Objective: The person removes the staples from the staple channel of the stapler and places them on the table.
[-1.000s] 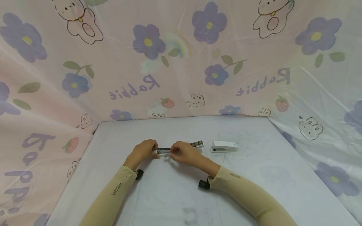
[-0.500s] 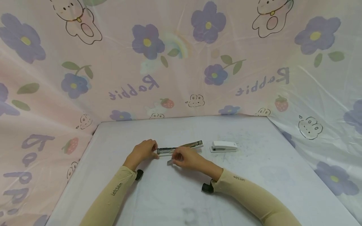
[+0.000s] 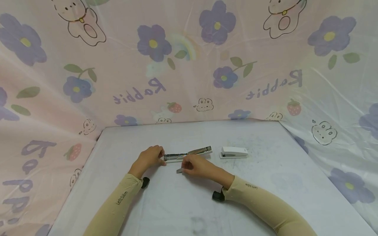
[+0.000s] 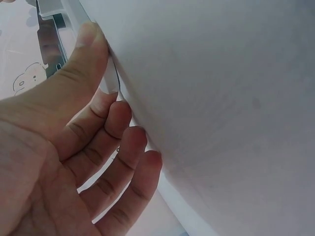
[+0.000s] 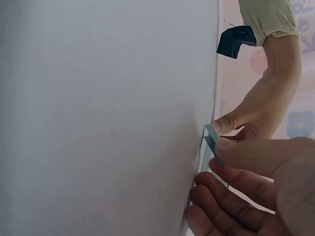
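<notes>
In the head view, an opened white stapler (image 3: 175,160) lies on the table, its metal channel exposed and its top swung back toward the right. My left hand (image 3: 150,155) holds the left end of its base between thumb and fingers; in the left wrist view the thumb (image 4: 88,42) lies along the base's edge. Just in front of the stapler, my right hand (image 3: 198,166) pinches a short grey strip of staples (image 3: 179,170). The right wrist view shows the strip's U-shaped end beyond the thumb. The fingers hide part of the strip.
A second white stapler (image 3: 234,152), closed, stands to the right of the opened one. The white table (image 3: 171,209) ends at the back against a patterned cloth (image 3: 189,75), which also hangs at both sides.
My right hand has drawn back from the stapler's channel, toward me and slightly right, with the strip of staples pinched in it. The left hand stays in place on the stapler.
</notes>
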The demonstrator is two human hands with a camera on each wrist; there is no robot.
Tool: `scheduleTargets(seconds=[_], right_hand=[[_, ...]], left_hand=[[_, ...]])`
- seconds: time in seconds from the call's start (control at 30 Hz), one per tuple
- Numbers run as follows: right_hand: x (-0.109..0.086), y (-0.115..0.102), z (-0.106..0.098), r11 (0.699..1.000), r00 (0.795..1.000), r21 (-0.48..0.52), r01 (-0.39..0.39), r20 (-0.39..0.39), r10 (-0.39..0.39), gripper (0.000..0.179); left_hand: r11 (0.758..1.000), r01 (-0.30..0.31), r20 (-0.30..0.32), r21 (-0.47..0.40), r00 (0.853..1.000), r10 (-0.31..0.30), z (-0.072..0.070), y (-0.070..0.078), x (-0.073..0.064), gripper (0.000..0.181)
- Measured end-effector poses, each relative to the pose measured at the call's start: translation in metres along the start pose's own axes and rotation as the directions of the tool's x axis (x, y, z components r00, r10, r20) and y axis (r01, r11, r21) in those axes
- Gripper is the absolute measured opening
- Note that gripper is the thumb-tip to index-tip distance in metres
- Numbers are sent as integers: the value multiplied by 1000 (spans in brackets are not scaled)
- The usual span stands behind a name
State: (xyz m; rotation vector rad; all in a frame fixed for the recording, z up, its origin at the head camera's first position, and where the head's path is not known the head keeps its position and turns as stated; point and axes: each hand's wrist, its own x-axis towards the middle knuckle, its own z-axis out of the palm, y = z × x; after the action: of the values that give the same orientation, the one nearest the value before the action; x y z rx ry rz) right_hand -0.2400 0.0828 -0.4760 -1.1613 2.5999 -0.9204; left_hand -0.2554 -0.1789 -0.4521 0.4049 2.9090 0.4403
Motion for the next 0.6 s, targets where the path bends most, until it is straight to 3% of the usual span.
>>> scheduleTargets(seconds=[0.6], right_hand=[[1, 3, 2, 979, 999, -200, 28, 28, -23, 10]], left_hand=[[999, 8, -18, 33, 1000, -7, 0, 5, -5, 36]])
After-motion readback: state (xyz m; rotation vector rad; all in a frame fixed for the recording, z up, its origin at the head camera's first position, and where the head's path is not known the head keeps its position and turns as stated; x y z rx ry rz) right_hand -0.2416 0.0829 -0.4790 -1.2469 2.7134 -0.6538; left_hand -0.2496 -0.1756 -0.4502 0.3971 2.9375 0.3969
